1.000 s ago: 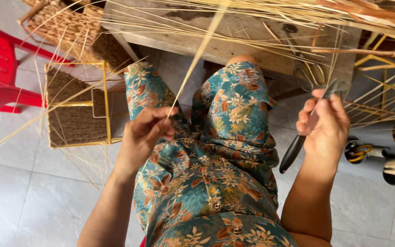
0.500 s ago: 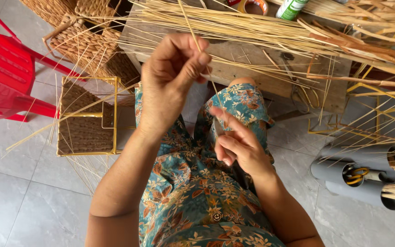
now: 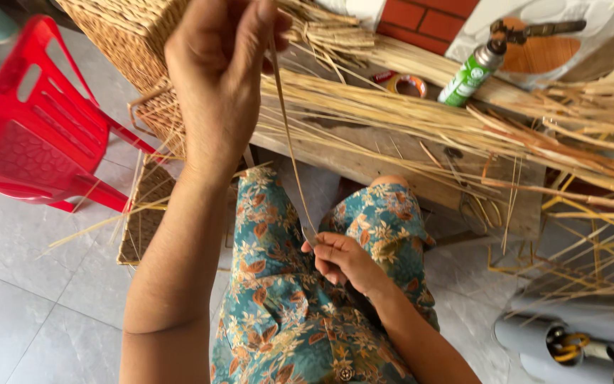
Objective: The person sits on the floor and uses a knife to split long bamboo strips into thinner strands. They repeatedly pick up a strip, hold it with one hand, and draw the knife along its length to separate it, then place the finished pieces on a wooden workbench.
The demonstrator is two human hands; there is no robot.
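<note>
Left hand: the left hand point(image 3: 222, 78) is raised high, near the top of the view, with its fingers point(image 3: 254, 43) pinched together on the upper end of a thin straw strip point(image 3: 289, 142).
Right hand: the right hand point(image 3: 342, 259) sits low over the lap, its fingers point(image 3: 321, 249) closed on the lower end of the same strip.
Strip: it runs taut and nearly straight between the two hands, slanting slightly from upper left to lower right, in front of the wooden surface point(image 3: 406, 171).
Lap: the person sits with knees under the edge of the surface, wearing a teal floral garment point(image 3: 286, 313).
Surface: a long bundle of loose straw point(image 3: 421, 117) lies across it, spreading out toward the right.
Spray can: a green can point(image 3: 470, 75) with a metal nozzle lies tilted behind the straw.
Tape: a roll of tape point(image 3: 410, 85) rests just beside the can, to its left.
Basket: a large woven basket point(image 3: 129, 35) stands at the upper left, partly behind the raised hand.
Woven panel: a flat woven piece in a wire frame point(image 3: 147, 213) stands on the floor below the basket, beside the person's leg.
Chair: a red plastic chair point(image 3: 37, 142) stands at the left on the tiled floor point(image 3: 44, 306).
Pipes: grey pipes point(image 3: 570, 341) lie on the floor at the lower right, under stray stalks.
</note>
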